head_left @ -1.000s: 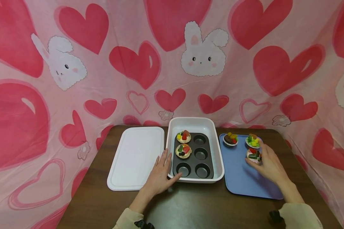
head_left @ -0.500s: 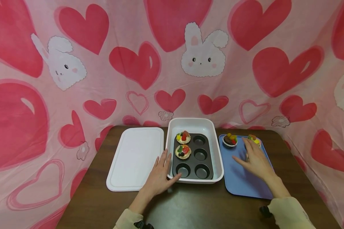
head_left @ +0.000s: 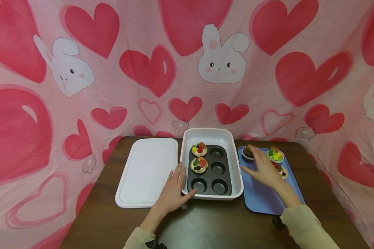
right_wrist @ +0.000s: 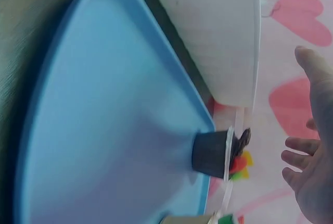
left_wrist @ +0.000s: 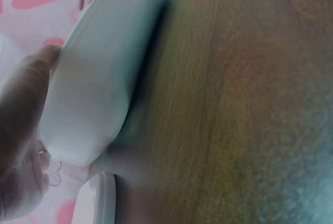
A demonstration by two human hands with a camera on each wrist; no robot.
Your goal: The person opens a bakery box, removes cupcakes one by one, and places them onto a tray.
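My left hand (head_left: 172,190), fingers spread, rests at the near left corner of a white rectangular tub (head_left: 213,198), thumb at its rim. Inside the tub lies a dark muffin tin (head_left: 209,169) with two fruit tarts, one at the far left (head_left: 199,149) and one at the middle left (head_left: 199,165). My right hand (head_left: 265,169) hovers over the blue tray (head_left: 258,202) with thumb and fingers apart, holding nothing. Just beyond its fingertips stands a chocolate cupcake (right_wrist: 210,153) with fruit on top, partly hidden in the head view. The right wrist view shows a gap between hand and cupcake.
Two more fruit-topped cakes, one with green and yellow fruit (head_left: 275,155) and one with cream and berries (head_left: 282,172), sit on the tray's right side. Left of the tub lies a white lid-like board (head_left: 148,173). A pink heart-patterned cloth (head_left: 187,83) hangs behind the table.
My right hand let go of the cream-and-berry cake on the tray, then moved left and away to the chocolate cupcake. The left hand stayed put.
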